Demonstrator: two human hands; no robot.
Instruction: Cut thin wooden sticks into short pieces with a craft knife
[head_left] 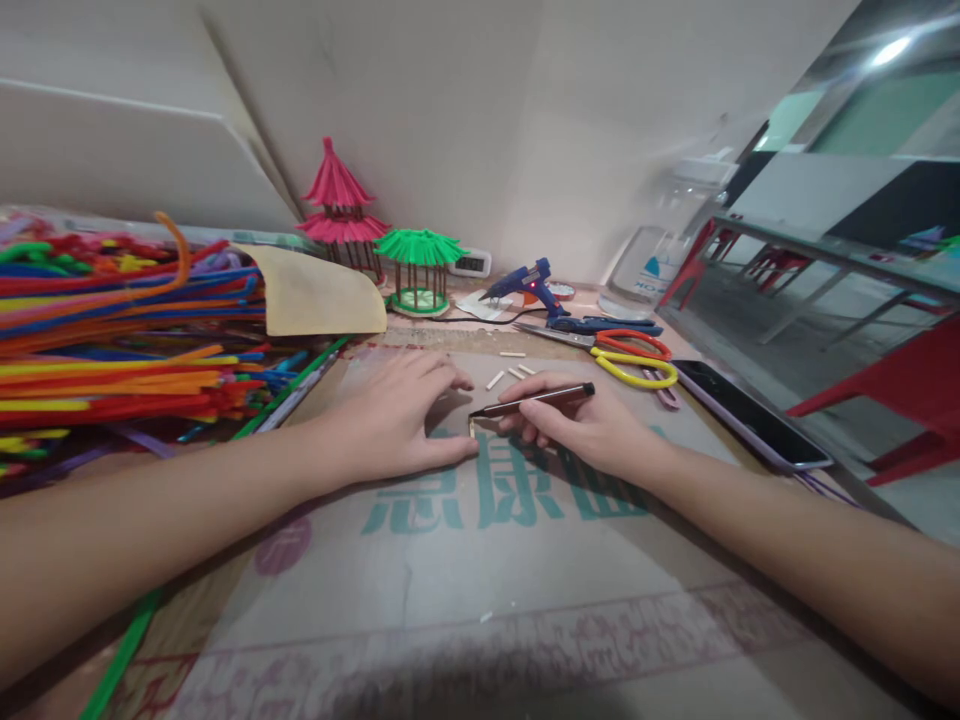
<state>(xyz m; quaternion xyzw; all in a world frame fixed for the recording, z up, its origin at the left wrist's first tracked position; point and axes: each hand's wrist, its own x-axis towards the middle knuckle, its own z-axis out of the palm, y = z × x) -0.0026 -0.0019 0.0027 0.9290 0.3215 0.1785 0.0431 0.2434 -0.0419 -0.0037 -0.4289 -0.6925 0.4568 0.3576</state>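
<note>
My right hand [566, 420] holds a dark pen [540, 400] that slants down to the left. The pen's tip meets a small pale stick [472, 427] standing between my two hands. My left hand [409, 415] rests on the cardboard sheet [420, 600], its thumb near the stick's lower end and its fingers apart from the thumb; whether it touches the stick is hard to tell. Several short white sticks [495, 380] lie on the cardboard just beyond the pen.
Pipe cleaners [127, 300] are heaped at left. Behind stand a pink pagoda [341, 215], a green-roofed pavilion [420, 270], a blue glue gun [529, 285] and a clear bottle [652, 250]. Scissors [634, 360] and a phone [750, 415] lie at right.
</note>
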